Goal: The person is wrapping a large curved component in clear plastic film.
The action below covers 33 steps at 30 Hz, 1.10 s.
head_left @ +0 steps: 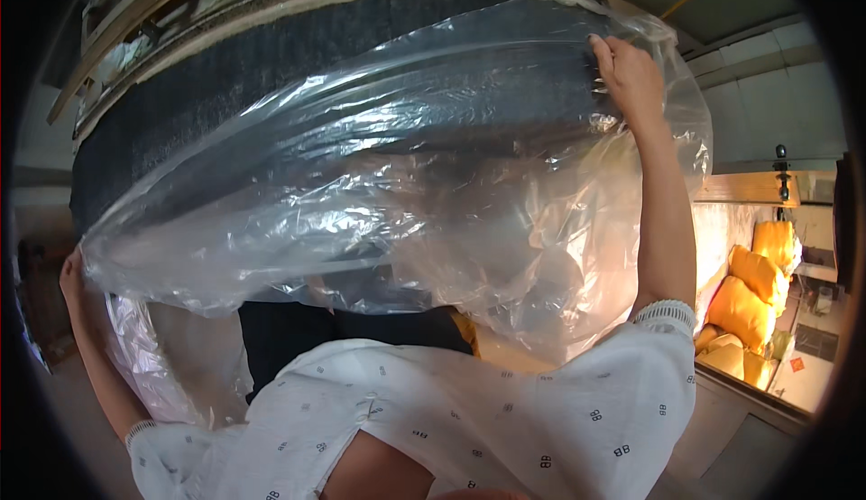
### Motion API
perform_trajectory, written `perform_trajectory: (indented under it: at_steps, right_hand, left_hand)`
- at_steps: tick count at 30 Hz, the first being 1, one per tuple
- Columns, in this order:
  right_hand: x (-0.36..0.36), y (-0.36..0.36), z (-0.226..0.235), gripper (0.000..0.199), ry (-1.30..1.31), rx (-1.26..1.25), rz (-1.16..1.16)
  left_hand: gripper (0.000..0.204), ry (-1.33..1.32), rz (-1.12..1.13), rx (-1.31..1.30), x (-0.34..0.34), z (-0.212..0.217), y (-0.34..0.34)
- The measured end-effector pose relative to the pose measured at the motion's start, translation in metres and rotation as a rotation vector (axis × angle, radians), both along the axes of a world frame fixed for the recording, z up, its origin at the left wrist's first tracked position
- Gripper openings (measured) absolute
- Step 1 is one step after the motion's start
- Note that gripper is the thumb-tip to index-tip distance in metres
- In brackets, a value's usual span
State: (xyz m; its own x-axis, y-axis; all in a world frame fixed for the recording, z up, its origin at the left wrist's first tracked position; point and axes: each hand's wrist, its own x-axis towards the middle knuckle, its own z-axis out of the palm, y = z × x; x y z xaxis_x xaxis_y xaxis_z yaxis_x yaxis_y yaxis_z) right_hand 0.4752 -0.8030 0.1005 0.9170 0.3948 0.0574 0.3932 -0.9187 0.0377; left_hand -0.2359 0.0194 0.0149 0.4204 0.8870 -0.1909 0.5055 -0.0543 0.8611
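Observation:
A large sheet of clear, crinkled plastic film (379, 166) stretches between my two hands, spread across a dark work surface (207, 103). On the far right, my right hand (629, 78) is closed, pinching the film near its upper edge. My left hand (72, 276) grips the film's gathered corner at the left end of the dark surface; its fingers are partly hidden. Folds of the film hang down in front of my body, over my lap and past the right side. Part of the dark surface shows uncovered at the far left.
A wooden beam (144, 31) runs along the far edge of the work surface. To the right, under warm light, several orange-yellow bundles (744, 310) are piled beside a wooden ledge (749, 189). Another length of shiny plastic (149, 356) hangs near my left forearm.

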Motion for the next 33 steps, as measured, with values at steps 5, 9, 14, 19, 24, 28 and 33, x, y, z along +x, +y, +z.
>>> perform_trajectory:
  at_steps: [5,9,14,19,24,28,33]
  right_hand:
    - [0.059,-0.012,-0.063,0.051,-0.181,0.308,0.186]
    - [0.075,-0.053,-0.062,0.060,0.052,0.460,-0.042]
    - [0.120,-0.082,-0.055,0.061,0.208,0.375,-0.397]
    - [0.040,0.082,-0.018,0.027,-0.645,0.261,0.404]
    - [-0.181,0.283,-0.001,0.028,0.402,0.827,0.771]
    - [-0.273,0.412,-0.014,0.046,1.411,1.056,0.730]
    - [-0.307,0.545,-0.043,0.048,1.758,1.317,0.437]
  left_hand:
    - [0.046,0.582,-0.317,0.428,0.092,0.019,-0.002]
    - [0.035,0.144,-0.306,0.147,0.198,0.038,-0.106]
    - [0.023,-0.084,0.210,0.788,0.275,0.025,-0.164]
    - [0.025,-0.170,0.221,0.940,0.278,0.005,-0.114]
    - [0.029,-0.302,0.303,0.823,0.281,0.002,-0.123]
    - [0.024,-0.414,0.299,0.585,0.275,0.018,-0.144]
    - [0.025,-0.616,0.258,0.778,0.290,0.001,-0.127]
